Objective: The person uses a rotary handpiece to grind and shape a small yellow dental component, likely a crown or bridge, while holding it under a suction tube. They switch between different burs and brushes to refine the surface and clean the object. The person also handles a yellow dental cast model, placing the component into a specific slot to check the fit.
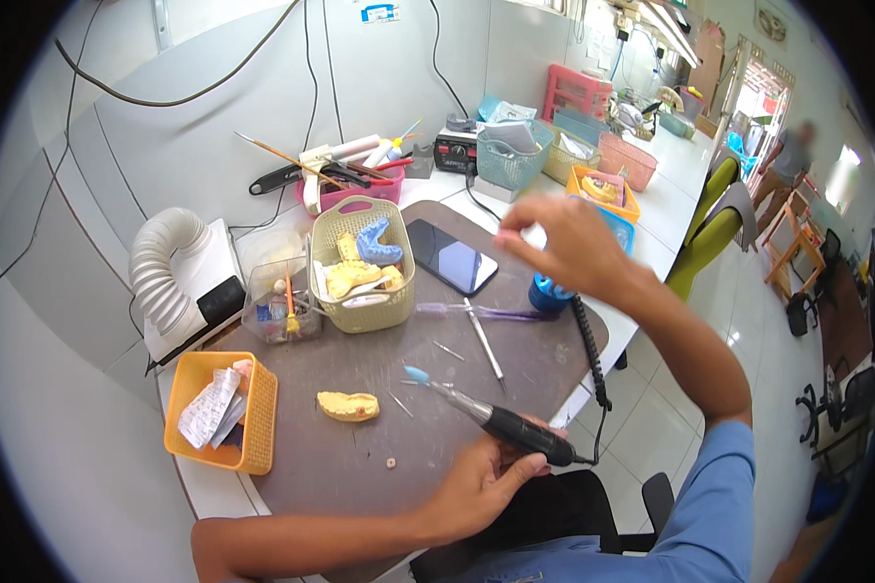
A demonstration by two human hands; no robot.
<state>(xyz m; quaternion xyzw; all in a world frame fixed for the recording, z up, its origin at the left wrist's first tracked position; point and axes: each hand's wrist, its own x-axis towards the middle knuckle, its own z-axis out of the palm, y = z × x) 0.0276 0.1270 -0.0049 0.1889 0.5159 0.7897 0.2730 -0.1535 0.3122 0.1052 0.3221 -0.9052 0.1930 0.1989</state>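
Left hand [481, 488]: grasping handpiece [517, 431], its blue tip [416, 375] over mat [306, 457] | Right hand [576, 245]: raised near blue jar [550, 293], fingers curled, cannot tell if holding anything | Dental cast [348, 406]: on mat, left of handpiece, untouched

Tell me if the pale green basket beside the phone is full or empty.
Well filled: a blue dental arch and yellow casts crowd the pale green basket; its bottom is hidden.

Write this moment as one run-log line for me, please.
left grip: holding black handpiece | right grip: raised near blue container | yellow dental cast: lying on brown mat
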